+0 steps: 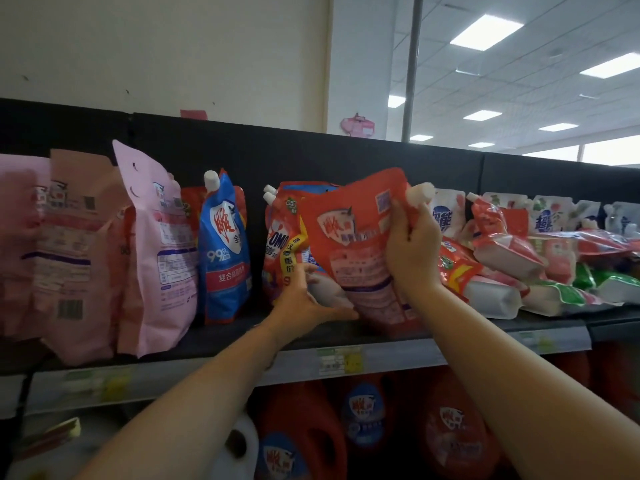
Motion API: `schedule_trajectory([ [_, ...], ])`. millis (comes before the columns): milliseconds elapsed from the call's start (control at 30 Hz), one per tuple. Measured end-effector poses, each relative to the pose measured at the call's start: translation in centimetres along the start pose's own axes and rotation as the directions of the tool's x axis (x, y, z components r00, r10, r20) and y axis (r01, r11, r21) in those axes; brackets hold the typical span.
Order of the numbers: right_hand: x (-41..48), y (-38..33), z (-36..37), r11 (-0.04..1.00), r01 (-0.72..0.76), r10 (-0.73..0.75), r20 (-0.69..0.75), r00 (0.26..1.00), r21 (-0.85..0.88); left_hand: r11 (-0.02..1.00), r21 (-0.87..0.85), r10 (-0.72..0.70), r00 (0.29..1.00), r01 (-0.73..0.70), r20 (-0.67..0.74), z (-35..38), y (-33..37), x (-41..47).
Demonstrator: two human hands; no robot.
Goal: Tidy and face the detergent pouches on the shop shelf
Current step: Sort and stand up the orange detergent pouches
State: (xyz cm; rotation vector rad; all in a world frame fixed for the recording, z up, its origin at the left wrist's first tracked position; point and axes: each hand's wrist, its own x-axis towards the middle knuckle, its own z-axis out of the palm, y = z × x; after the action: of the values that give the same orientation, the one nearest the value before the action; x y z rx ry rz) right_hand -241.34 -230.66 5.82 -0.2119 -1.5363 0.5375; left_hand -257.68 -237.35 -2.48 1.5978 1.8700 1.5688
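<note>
While the left end of the shelf [221,341] looks mostly sorted, with the big pink pouches [152,251] and a blue pouch [225,251] standing upright, I'd call the job maybe halfway. The pink ones seem to show their backs, and the heap of pouches [540,265] on the right lies flat and jumbled, so that's all left to do. The red pouch [353,237] is mid-shelf, upright, back panel out, just in front of an OMO pouch [277,237]. The right hand [412,251] grasps its top edge by the white spout cap [420,194]. The left hand [304,303] cups its bottom-left corner, thumb underneath — both arms reaching up.
</note>
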Motion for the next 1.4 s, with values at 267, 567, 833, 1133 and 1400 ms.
schedule_trajectory([
  [267, 0.4, -4.1, 7.2, 0.94, -0.142, 0.152, -0.009, 0.988, 0.31, 0.967, -0.204, 0.129, 0.985, -0.151, -0.116, -5.3, 0.5, -4.0],
  [567, -1.7, -0.9, 12.8, 0.829, -0.552, 0.491, 0.356, 0.795, 0.09, 0.998, 0.018, -0.035, 0.846, 0.052, -0.532, -11.2, -1.3, -7.2],
  [833, -4.9, 1.6, 8.2, 0.86, -0.46, 0.509, 0.432, 0.745, -0.221, 0.83, 0.556, 0.379, 0.688, 0.044, -0.619, -6.4, -0.8, -7.5],
  [1133, -6.3, 3.0, 2.6, 0.823, -0.413, 0.536, 0.293, 0.791, -0.391, 0.602, 0.742, 0.521, 0.849, -0.296, -0.084, -1.6, 0.6, -6.7],
  [1400, -3.1, 7.5, -4.3, 0.599, -0.625, 0.726, 0.01, 0.687, -0.5, 0.652, 0.693, 0.435, 0.9, -0.309, -0.009, 3.7, 2.8, -1.6],
])
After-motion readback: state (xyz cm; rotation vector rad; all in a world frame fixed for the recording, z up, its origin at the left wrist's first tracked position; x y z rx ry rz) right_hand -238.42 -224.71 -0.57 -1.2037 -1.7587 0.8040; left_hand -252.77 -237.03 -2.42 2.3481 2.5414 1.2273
